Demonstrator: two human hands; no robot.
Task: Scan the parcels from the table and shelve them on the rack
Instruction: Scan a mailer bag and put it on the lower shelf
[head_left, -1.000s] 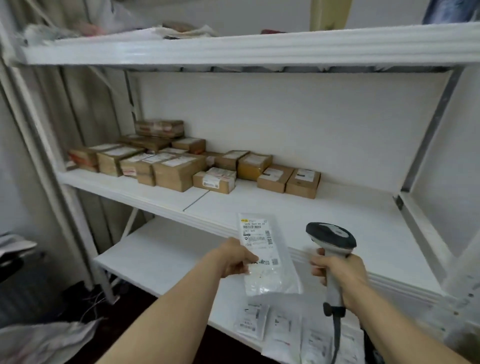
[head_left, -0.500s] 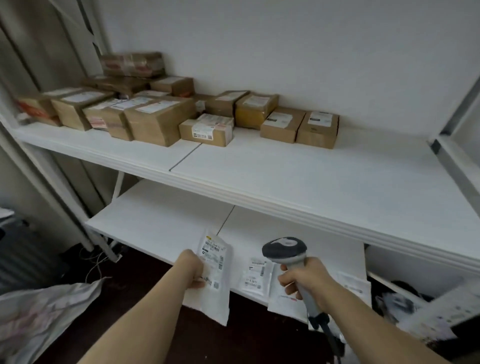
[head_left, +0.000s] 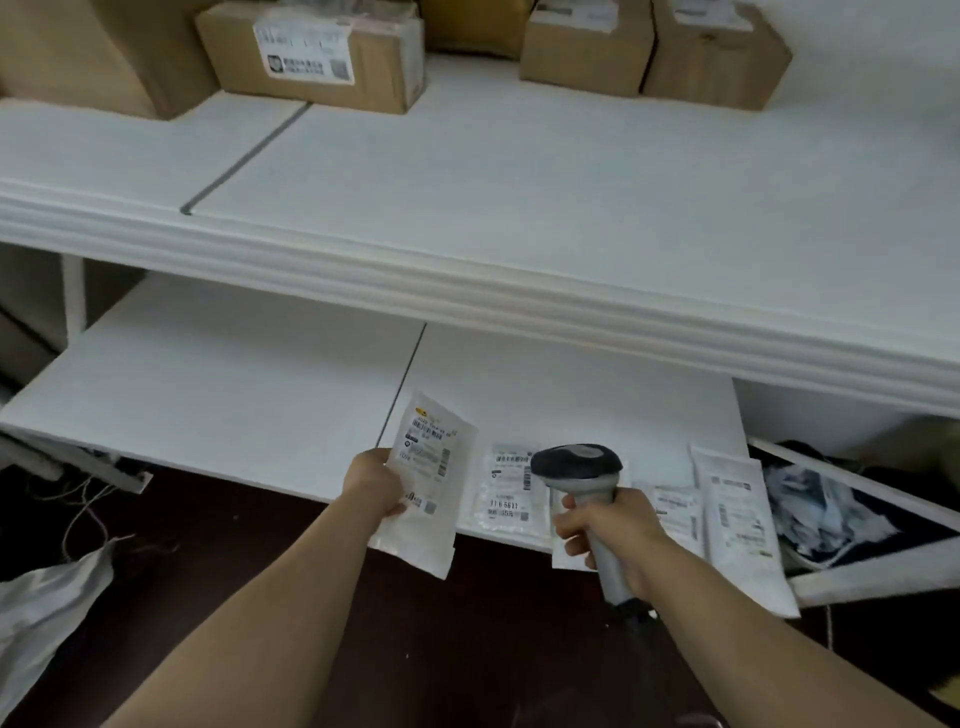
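Note:
My left hand (head_left: 375, 488) grips a flat white bag parcel (head_left: 428, 483) by its left edge, label up, over the front edge of the lower white shelf (head_left: 218, 395). My right hand (head_left: 608, 535) grips the handle of a grey barcode scanner (head_left: 576, 467), whose dark head points at the shelf. Several similar white bag parcels lie on the lower shelf: one (head_left: 506, 488) just left of the scanner, others (head_left: 737, 514) to its right, hanging over the edge.
The upper white shelf (head_left: 519, 197) juts out above, with brown cardboard boxes (head_left: 322, 52) along its back. A dark floor lies below. A white sack (head_left: 47, 608) sits at the lower left; a frame with dark cloth (head_left: 831, 509) is at the right.
My view has dropped and moved closer to the lower shelf. The held parcel has come down from in front of the upper shelf to the lower shelf's front edge, with the scanner beside it.

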